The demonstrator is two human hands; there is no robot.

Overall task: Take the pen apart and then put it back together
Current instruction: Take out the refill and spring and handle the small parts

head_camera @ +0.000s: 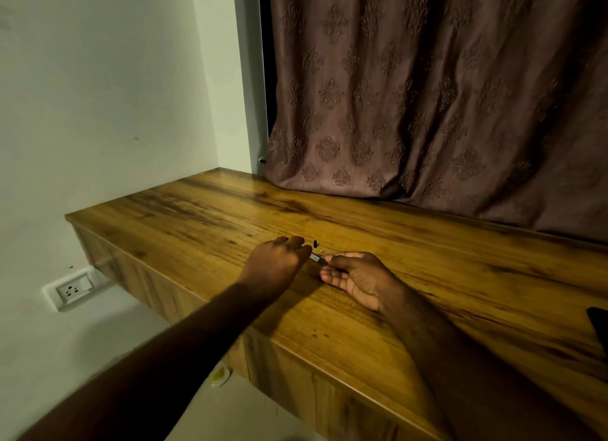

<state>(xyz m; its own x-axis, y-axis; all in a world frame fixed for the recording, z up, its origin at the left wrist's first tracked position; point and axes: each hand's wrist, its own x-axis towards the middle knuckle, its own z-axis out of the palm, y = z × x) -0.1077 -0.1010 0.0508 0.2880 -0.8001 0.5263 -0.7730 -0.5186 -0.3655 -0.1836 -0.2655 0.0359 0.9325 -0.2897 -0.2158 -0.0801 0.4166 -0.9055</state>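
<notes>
Both my hands meet over the middle of the wooden desk [427, 259]. The pen barrel [315, 258] is a short dark tube with a pale label, and only a small stretch shows between my hands. My left hand [276, 263] pinches its left end, knuckles up. My right hand [355, 276] lies palm up and pinches the right end between thumb and fingertips. Just behind my fingers a small black pen cap [315, 243] stands on the desk. A tiny pale pen piece [322, 251] lies beside it.
A patterned brown curtain [427, 95] hangs along the desk's back edge. The desk's left end meets a white wall with a socket [74, 289] lower down. A dark object [600, 332] pokes in at the right frame edge. A small white-and-yellow thing [220, 376] lies on the floor.
</notes>
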